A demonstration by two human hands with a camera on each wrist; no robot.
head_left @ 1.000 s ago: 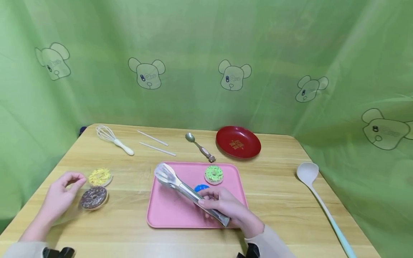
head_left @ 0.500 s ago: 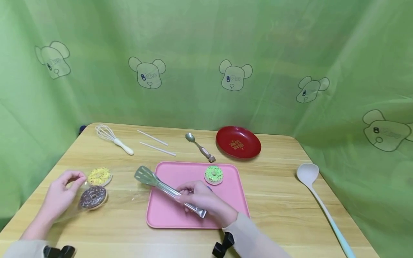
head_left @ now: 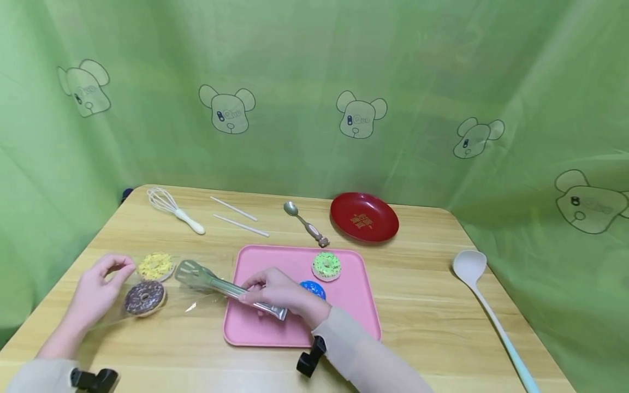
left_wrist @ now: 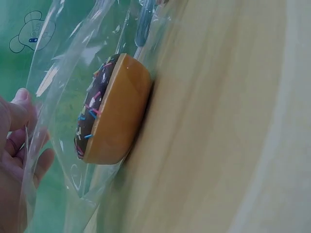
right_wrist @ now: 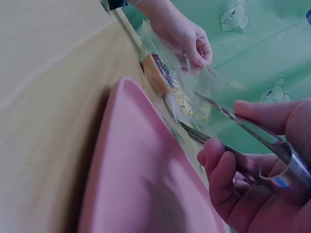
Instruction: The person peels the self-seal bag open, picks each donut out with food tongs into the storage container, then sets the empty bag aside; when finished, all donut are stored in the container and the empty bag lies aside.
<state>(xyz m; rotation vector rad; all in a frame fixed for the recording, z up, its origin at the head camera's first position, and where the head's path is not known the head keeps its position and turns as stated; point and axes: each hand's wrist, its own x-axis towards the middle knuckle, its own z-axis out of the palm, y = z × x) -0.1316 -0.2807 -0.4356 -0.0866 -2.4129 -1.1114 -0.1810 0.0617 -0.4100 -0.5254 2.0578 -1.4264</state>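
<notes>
My left hand (head_left: 100, 286) pinches the edge of a clear plastic bag (left_wrist: 63, 145) between thumb and fingers. Inside the bag lie a chocolate doughnut with sprinkles (head_left: 135, 300) and a yellow-iced doughnut (head_left: 164, 267). My right hand (head_left: 280, 297) grips metal tongs (head_left: 223, 287) around the handle, palm over the left part of the pink tray (head_left: 275, 345). In the right wrist view the tongs' arms stand apart, their tips at the bag's right end, close to the yellow doughnut. Exactly how deep they reach cannot be told. A blue doughnut (head_left: 314, 289) and a green doughnut (head_left: 326, 266) rest on the tray.
Along the table's back lie a white whisk (head_left: 177, 212), two white sticks (head_left: 241, 225), a small spoon (head_left: 307, 225) and a red plate (head_left: 339, 218). A long ladle (head_left: 469, 266) with a pale blue handle lies at the right. A green curtain (head_left: 295, 164) hangs behind.
My right hand has carried the tongs left, from over the tray to the bag's open end. The blue doughnut shows more fully now. My left hand has stayed nearly still, pinching the bag.
</notes>
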